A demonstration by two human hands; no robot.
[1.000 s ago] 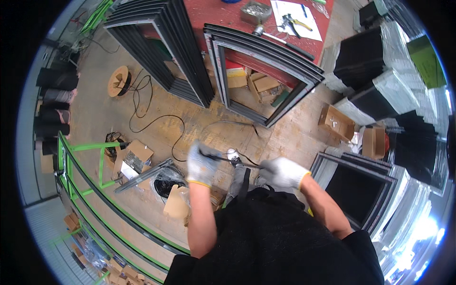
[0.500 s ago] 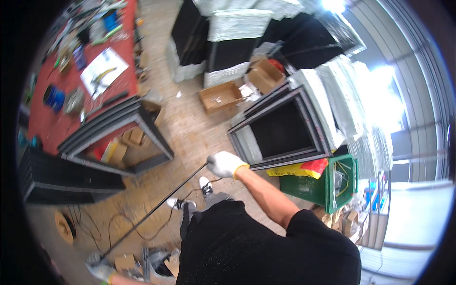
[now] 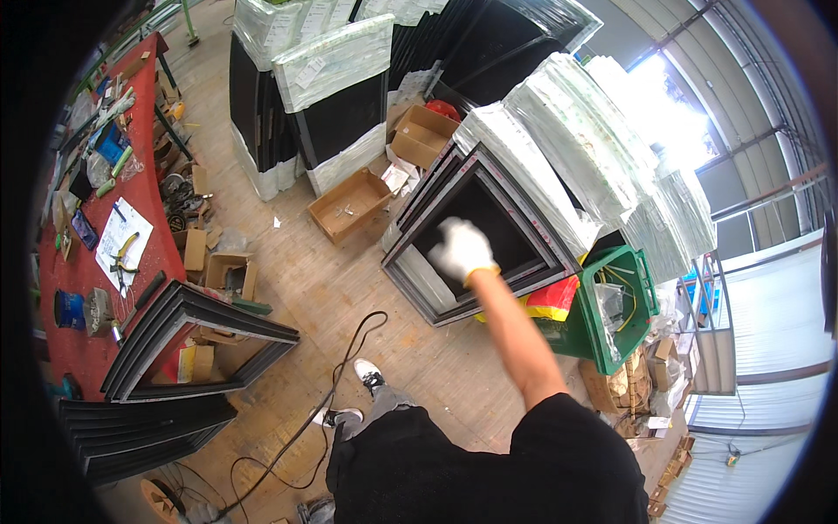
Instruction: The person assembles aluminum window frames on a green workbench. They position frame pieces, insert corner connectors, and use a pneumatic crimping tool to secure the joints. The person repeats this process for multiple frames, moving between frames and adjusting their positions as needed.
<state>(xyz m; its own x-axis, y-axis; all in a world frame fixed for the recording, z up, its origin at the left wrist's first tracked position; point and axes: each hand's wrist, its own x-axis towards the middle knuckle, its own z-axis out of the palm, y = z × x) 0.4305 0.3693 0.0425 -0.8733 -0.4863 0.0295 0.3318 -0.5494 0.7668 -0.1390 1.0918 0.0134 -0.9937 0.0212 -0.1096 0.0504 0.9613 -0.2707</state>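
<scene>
My right hand (image 3: 463, 251), in a white glove with a yellow cuff, is stretched out over the upright black frames (image 3: 539, 236) leaning at the right. Its fingers are smeared by motion, and nothing shows hanging from it. Low at the left edge of the view, my gloved left hand (image 3: 203, 514) is partly cut off. A long, thin black flexible strip (image 3: 292, 444) runs up from that hand, which appears closed on it. The strip's other end loops loosely beside my shoes.
A red workbench (image 3: 144, 188) with pliers (image 3: 124, 259) stands left, more black frames (image 3: 188, 323) leaning near it. An open cardboard box (image 3: 351, 205) lies ahead. A green bin (image 3: 598, 314) stands right, before wrapped stacks (image 3: 559, 131). A thin cable (image 3: 301, 485) crosses the floor.
My right hand has let go of the black strip and moved up and right to the frames. The strip, stretched between both hands before, now hangs slack. The view has shifted.
</scene>
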